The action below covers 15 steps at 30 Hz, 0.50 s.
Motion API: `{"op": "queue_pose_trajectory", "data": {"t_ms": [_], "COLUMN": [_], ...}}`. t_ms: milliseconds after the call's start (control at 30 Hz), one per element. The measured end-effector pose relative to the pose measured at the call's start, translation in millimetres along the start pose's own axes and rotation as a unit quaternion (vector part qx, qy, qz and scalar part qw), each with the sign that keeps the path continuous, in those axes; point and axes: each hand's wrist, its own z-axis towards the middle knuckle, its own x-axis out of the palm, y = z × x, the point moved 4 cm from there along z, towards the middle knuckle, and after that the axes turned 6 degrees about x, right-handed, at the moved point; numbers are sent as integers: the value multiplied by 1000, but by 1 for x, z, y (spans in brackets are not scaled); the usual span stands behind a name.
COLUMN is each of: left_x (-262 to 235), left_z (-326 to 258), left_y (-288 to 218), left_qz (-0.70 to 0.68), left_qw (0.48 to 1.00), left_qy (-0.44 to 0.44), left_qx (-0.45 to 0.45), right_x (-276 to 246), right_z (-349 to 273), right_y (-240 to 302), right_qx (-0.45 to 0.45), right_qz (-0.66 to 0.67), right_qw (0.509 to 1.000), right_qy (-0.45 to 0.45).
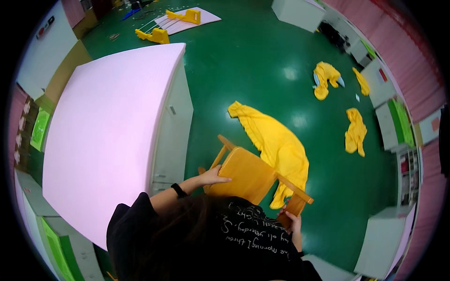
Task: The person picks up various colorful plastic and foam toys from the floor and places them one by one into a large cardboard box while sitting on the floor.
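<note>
A small wooden chair (246, 174) is tipped over in front of me, its flat seat turned up toward me and its legs pointing left. My left hand (213, 176) grips the seat's left edge, thumb lying across the top. At the chair's other end, my right hand (294, 222) is closed around the wooden backrest (295, 206); some of its fingers are hidden behind the board. Just beyond the chair, a large yellow cloth (279, 143) lies crumpled on the green floor, partly covered by the chair.
A white cabinet with a pink top (112, 107) stands close on my left. More yellow cloths (355, 132) lie on the floor to the right. Far off, a yellow plastic frame with rods (159, 36) rests by a pink sheet (206, 18). Low white cabinets (386, 241) line the right side.
</note>
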Motion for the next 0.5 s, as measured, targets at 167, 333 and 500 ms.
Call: {"op": "queue_pose_trajectory", "data": {"t_ms": [167, 333, 500], "left_x": [2, 8, 20], "left_z": [8, 26, 35], "left_y": [-1, -43, -36], "left_qz": [-134, -134, -163], "left_qw": [989, 984, 973], "left_qy": [-56, -112, -145], "left_qx": [13, 41, 79], "right_x": [0, 4, 6], "right_z": [36, 67, 88], "right_y": [27, 95, 121], "right_qx": [11, -23, -23], "right_qz": [-10, -97, -142], "right_qw": [999, 992, 983], "right_qy": [34, 79, 114]}}
